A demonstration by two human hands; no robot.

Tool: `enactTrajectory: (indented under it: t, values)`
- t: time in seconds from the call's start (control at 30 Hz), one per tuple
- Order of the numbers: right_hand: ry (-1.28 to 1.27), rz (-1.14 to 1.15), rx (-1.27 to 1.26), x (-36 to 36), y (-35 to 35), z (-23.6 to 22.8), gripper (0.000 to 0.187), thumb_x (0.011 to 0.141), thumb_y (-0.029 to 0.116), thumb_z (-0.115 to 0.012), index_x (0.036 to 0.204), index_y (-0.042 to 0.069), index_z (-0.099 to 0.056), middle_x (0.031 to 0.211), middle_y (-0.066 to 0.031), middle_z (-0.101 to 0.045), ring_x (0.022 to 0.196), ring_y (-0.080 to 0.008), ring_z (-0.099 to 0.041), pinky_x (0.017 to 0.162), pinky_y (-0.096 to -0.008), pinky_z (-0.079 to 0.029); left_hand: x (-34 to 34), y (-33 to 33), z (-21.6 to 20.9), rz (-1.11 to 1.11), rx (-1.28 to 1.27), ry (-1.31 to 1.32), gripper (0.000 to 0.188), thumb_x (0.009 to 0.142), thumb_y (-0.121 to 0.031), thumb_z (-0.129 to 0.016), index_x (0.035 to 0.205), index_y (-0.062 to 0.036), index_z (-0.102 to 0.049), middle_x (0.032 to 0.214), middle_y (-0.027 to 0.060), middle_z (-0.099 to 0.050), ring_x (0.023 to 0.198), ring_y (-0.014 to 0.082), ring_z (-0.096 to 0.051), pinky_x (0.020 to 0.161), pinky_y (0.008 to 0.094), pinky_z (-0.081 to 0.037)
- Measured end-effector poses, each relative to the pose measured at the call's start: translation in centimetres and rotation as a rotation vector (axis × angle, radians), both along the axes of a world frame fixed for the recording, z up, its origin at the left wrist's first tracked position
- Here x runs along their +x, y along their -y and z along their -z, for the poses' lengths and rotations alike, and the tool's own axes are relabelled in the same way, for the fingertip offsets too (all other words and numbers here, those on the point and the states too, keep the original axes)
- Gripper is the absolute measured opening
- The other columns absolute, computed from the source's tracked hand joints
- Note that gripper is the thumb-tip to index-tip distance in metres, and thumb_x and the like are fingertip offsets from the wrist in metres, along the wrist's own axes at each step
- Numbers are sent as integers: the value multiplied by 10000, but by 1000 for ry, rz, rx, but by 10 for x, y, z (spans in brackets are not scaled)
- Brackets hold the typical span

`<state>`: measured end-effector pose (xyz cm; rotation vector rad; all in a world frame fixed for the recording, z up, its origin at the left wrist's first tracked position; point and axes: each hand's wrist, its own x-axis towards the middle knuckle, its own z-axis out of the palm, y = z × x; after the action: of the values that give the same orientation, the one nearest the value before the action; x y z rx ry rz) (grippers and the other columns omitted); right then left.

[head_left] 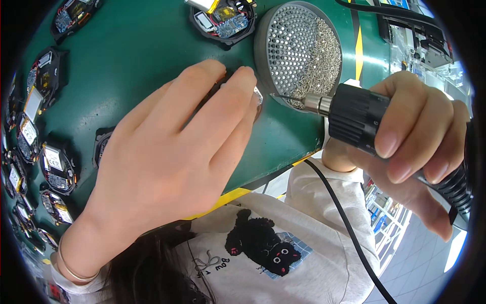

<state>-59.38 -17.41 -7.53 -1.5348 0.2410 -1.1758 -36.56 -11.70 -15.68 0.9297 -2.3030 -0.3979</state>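
Observation:
My right hand (420,126) is closed around a black electric screwdriver (357,116) with a cable at its rear end. Its thin bit points left, over the lower edge of a round grey screw tray (260,50) filled with small silver screws (321,63). On the green work surface (136,35), my left hand (167,137) is closed over a round device part (258,101). Most of that part is hidden under my fingers, with only a dark bit and a light edge showing. A gap separates the screwdriver bit from my left fingertips.
An opened round black device (223,25) with circuit board and battery lies beyond my left hand. Several similar ones, such as this device (58,164), crowd the left side. Yellow-black tape (359,45) marks the mat's edge. A black cable (339,202) hangs near my sleeve.

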Motion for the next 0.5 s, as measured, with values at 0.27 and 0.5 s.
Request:
enactTrajectory:
  t: [0.27,0.5]
  values:
    - [-70,-55,39,3,-13,13,571,730,622,-696,737,77,-525,653,-27,-569,547,-148,-617,518,-265,-539,-1,-7,3,-3,244,-104,445,551,7,-698,987,81,-644,1115,108,-618,989,310,-557,764,344,-525]
    - [-164,-115,-17,2,-15,11,559,736,613,-697,740,80,-530,650,-30,-575,549,-150,-618,523,-265,-540,1,2,-12,118,50,74,466,535,7,-704,991,86,-644,1106,114,-621,995,324,-556,772,345,-526]
